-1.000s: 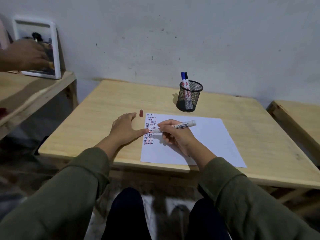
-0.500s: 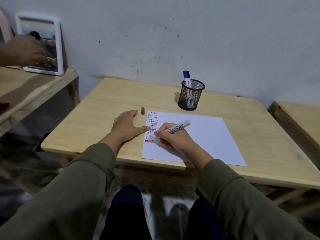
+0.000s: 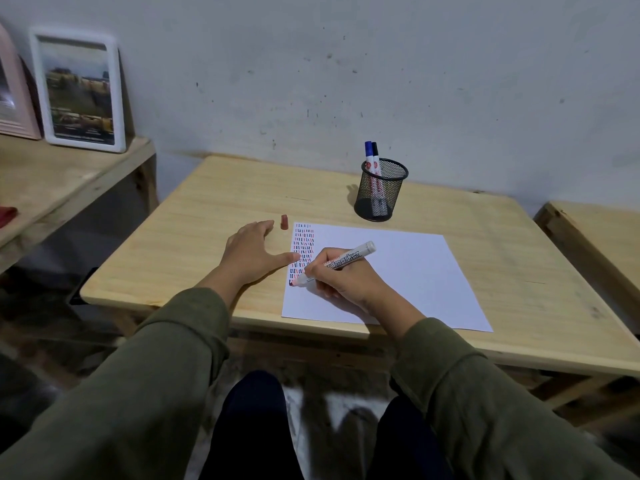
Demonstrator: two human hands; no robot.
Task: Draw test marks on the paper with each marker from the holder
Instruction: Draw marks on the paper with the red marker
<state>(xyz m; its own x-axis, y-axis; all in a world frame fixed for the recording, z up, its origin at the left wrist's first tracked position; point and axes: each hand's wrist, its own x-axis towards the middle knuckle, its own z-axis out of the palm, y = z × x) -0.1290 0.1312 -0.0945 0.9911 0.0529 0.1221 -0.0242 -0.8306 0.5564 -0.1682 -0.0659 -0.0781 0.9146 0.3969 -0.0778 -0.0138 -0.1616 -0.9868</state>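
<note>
A white paper [image 3: 398,278] lies on the wooden table [image 3: 214,209], with a column of short red, blue and black marks [image 3: 303,247] down its left edge. My right hand [image 3: 343,277] grips an uncapped white red marker [image 3: 341,262], its tip touching the paper at the foot of the column. My left hand [image 3: 254,252] lies flat and open on the table, its thumb pressing the paper's left edge. The red cap [image 3: 284,222] stands just beyond my left fingers. A black mesh holder [image 3: 381,190] behind the paper holds a blue-capped marker [image 3: 369,154] and a black-capped marker [image 3: 375,154].
A lower wooden shelf [image 3: 59,174] on the left carries a white picture frame [image 3: 81,91] and a pink frame [image 3: 14,95] against the wall. Another wooden table [image 3: 599,237] stands to the right. My knees are under the table's near edge.
My right hand has moved the marker tip down the column of marks toward me. Another person's hand at the picture frame on the left shelf has gone out of view.
</note>
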